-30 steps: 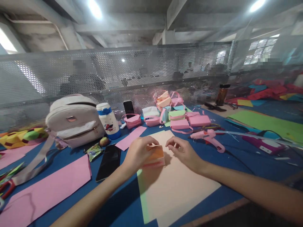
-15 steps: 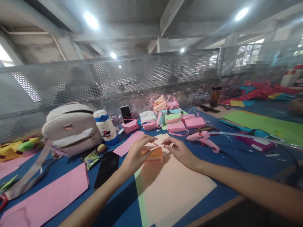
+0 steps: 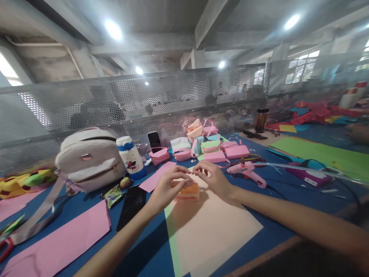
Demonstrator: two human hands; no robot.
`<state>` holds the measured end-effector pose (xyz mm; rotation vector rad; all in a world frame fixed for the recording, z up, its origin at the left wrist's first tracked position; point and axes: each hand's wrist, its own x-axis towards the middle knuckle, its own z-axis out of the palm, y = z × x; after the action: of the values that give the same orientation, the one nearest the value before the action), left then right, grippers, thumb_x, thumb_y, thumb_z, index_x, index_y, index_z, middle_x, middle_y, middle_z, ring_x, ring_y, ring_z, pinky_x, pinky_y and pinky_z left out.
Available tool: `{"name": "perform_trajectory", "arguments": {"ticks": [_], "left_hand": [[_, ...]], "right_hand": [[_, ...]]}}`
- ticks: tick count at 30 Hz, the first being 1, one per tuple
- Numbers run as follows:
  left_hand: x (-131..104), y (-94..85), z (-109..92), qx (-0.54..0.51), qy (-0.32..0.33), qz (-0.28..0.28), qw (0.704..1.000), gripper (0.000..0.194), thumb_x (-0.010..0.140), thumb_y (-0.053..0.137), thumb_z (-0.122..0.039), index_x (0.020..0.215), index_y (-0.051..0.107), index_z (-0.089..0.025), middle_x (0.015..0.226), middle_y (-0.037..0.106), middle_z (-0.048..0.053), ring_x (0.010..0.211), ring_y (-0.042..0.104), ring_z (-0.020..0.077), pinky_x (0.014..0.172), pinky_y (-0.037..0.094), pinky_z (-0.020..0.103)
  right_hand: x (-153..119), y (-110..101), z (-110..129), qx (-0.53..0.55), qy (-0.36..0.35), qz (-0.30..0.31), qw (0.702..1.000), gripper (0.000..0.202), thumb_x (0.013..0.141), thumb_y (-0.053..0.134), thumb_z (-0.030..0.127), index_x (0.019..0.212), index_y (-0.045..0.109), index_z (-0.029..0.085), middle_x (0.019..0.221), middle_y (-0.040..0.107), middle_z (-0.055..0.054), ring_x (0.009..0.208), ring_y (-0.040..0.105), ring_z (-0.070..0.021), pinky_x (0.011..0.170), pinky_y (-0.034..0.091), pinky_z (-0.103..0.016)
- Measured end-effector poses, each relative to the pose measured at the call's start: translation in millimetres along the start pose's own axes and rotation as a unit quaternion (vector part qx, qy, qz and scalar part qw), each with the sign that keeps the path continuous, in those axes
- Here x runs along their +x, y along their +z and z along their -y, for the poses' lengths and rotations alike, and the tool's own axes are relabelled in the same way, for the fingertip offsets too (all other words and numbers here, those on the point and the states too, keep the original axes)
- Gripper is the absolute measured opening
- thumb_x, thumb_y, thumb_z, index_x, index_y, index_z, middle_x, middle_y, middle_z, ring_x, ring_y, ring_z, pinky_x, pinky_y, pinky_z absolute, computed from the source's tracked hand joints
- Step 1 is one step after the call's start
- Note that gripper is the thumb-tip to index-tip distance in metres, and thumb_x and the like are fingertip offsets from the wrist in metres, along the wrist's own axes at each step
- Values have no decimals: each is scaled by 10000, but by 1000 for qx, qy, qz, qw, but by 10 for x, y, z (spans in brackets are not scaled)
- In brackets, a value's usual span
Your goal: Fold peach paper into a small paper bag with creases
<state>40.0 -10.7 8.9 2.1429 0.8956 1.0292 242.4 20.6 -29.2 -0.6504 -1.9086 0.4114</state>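
Observation:
A small orange folded-paper box [image 3: 190,193], like a tiny handbag, stands on a sheet of peach paper [image 3: 221,231]. My left hand [image 3: 170,186] bends over the box from the left, its thumb and fingers closed at the box's top and hiding part of it. Just behind the box, my right hand [image 3: 211,177] is curled with thumb and fingertips together, close to the left fingertips. Anything between the right fingertips is too small to make out. Under the peach sheet, the edge of green paper [image 3: 172,242] shows.
Several small paper bags [image 3: 215,156] sit beyond my hands. Right of them lies a pink glue gun [image 3: 248,172] with its cord. At left are a white backpack [image 3: 89,161], a bottle [image 3: 131,157], a dark phone [image 3: 131,206] and pink paper [image 3: 63,238]. A perforated metal screen [image 3: 173,92] rises behind.
My right hand has shifted slightly left and up, bringing its fingertips closer to my left hand above the orange box. The left hand stays at the box. The view tilts a little.

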Motion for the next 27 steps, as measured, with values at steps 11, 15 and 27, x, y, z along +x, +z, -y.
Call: {"name": "perform_trajectory", "arguments": {"ticks": [11, 15, 27], "left_hand": [[6, 12, 81, -11, 27, -54, 998, 113, 869, 670, -276, 831, 748, -204, 970, 676, 85, 961, 657, 224, 733, 576, 300], [1, 27, 89, 8, 56, -84, 995, 33, 861, 678, -223, 845, 699, -204, 966, 682, 65, 994, 642, 222, 867, 516, 343], [-7, 41, 127, 54, 86, -132, 986, 43, 857, 678, -189, 890, 681, -216, 1081, 632, 69, 1099, 582, 231, 962, 424, 366]], "right_hand": [[-204, 116, -64, -22, -47, 25, 998, 139, 964, 563, 335, 940, 642, 222, 909, 668, -56, 896, 580, -225, 795, 429, -351], [-187, 116, -94, -21, -4, 0, 1000, 104, 958, 553, 247, 900, 634, 221, 876, 659, -39, 831, 579, -202, 709, 425, -311], [-190, 80, -87, 15, 36, -32, 999, 98, 951, 531, 216, 969, 627, 217, 888, 645, -21, 746, 577, -162, 657, 440, -274]]}}
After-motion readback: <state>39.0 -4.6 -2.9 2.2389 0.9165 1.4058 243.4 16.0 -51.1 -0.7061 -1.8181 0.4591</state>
